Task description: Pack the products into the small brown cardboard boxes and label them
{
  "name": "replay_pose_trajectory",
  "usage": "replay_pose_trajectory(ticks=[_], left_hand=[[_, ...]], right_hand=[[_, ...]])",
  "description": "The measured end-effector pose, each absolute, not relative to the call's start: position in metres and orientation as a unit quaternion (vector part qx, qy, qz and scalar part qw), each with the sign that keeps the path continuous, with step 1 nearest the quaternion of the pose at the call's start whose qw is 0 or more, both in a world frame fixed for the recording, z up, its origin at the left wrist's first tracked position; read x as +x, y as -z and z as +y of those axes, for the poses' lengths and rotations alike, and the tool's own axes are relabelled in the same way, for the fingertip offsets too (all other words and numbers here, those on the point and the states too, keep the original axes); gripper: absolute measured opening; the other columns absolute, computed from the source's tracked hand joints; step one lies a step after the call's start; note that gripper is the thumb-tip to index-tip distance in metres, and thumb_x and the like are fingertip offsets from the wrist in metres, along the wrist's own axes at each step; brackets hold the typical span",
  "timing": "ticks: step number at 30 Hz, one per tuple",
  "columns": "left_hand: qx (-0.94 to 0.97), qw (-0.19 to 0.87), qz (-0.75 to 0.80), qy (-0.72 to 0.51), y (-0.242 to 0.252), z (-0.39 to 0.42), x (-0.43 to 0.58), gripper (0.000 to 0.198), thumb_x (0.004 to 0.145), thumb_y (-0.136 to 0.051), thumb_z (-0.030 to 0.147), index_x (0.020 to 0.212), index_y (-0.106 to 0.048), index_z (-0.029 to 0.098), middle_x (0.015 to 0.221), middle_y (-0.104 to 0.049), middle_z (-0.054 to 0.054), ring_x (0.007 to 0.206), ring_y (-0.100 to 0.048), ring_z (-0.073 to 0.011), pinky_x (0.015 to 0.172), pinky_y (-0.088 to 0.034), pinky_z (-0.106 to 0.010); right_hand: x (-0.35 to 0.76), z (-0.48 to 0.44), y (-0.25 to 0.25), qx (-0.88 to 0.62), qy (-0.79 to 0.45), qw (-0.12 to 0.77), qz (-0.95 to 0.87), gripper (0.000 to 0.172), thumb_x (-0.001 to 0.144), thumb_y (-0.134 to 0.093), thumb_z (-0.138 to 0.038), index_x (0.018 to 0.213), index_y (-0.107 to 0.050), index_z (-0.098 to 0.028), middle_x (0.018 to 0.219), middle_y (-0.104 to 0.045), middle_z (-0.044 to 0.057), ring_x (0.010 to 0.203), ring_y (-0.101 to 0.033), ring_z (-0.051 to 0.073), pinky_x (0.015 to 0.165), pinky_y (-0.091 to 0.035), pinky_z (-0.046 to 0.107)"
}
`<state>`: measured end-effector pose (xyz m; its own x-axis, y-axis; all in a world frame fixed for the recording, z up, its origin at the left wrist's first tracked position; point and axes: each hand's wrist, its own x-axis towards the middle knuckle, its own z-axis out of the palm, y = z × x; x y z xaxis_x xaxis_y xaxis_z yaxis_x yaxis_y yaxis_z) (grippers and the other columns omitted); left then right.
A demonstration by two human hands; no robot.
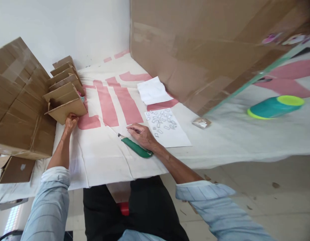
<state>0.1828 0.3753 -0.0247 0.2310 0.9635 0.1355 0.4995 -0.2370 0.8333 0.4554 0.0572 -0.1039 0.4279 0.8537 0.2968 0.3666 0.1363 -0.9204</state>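
My left hand (71,122) is closed on the lower front edge of a small open cardboard box (67,110), the nearest in a row of similar boxes. Some pinkish and pale contents peek out at its right side. My right hand (142,135) rests on the cloth, loosely curled with fingers pointing left and nothing visible in it. Just below it lies a green utility knife (134,147), its tip pointing up and left. Beside that wrist is a white sheet with several small pencil drawings (167,127); a blank white paper (153,91) lies behind it.
A large carton (195,53) stands at the back right, another large carton (21,100) at the left. Farther right lie a crumpled brown packet (201,122) and a teal bottle with lime ends (275,107). The white-and-red cloth (220,147) covers the table to its front edge.
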Motion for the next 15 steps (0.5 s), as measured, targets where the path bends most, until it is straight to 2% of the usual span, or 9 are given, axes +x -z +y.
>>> replay_pose_trajectory(ticks=[4, 7, 9, 12, 15], left_hand=[[0.673, 0.393, 0.506, -0.371, 0.012, 0.358, 0.195, 0.027, 0.072, -0.086, 0.027, 0.089, -0.068, 0.015, 0.093, -0.075, -0.014, 0.108, -0.071, -0.0336, 0.102, -0.056, -0.048], [0.625, 0.433, 0.496, -0.419, -0.001, 0.339, 0.206, 0.033, 0.077, -0.081, 0.027, 0.105, -0.068, 0.015, 0.095, -0.076, -0.009, 0.096, -0.075, -0.0272, 0.088, -0.060, -0.042], [0.583, 0.458, 0.493, -0.456, -0.012, 0.327, 0.213, 0.037, 0.080, -0.077, 0.027, 0.114, -0.065, 0.018, 0.096, -0.075, -0.006, 0.087, -0.076, -0.0224, 0.079, -0.060, -0.036], [0.521, 0.485, 0.489, -0.504, -0.029, 0.310, 0.226, 0.037, 0.085, -0.073, 0.026, 0.120, -0.062, 0.021, 0.099, -0.075, -0.004, 0.084, -0.075, -0.0167, 0.076, -0.057, -0.029], [0.465, 0.503, 0.492, -0.537, -0.043, 0.292, 0.239, 0.036, 0.089, -0.073, 0.025, 0.123, -0.061, 0.021, 0.098, -0.076, -0.004, 0.083, -0.074, -0.0148, 0.076, -0.056, -0.029]], right_hand=[[0.457, 0.057, 0.106, -0.623, -0.215, 0.582, -0.477, 0.032, 0.090, -0.065, -0.050, 0.097, -0.080, -0.023, 0.092, -0.077, 0.006, 0.079, -0.066, 0.022, 0.076, -0.056, 0.038], [0.459, 0.054, 0.092, -0.635, -0.231, 0.576, -0.461, 0.039, 0.089, -0.067, -0.058, 0.096, -0.080, -0.022, 0.080, -0.073, 0.006, 0.071, -0.064, 0.022, 0.070, -0.056, 0.039], [0.452, 0.047, 0.068, -0.629, -0.227, 0.579, -0.467, 0.040, 0.091, -0.069, -0.059, 0.096, -0.079, -0.021, 0.082, -0.074, 0.006, 0.070, -0.065, 0.021, 0.069, -0.057, 0.039], [0.413, 0.030, 0.018, -0.560, -0.196, 0.601, -0.536, 0.029, 0.098, -0.067, -0.048, 0.102, -0.079, -0.022, 0.102, -0.077, 0.009, 0.088, -0.071, 0.021, 0.080, -0.060, 0.037], [0.345, 0.010, -0.023, -0.463, -0.185, 0.606, -0.620, 0.021, 0.105, -0.061, -0.035, 0.111, -0.077, -0.022, 0.112, -0.076, 0.009, 0.105, -0.071, 0.020, 0.093, -0.061, 0.037]])
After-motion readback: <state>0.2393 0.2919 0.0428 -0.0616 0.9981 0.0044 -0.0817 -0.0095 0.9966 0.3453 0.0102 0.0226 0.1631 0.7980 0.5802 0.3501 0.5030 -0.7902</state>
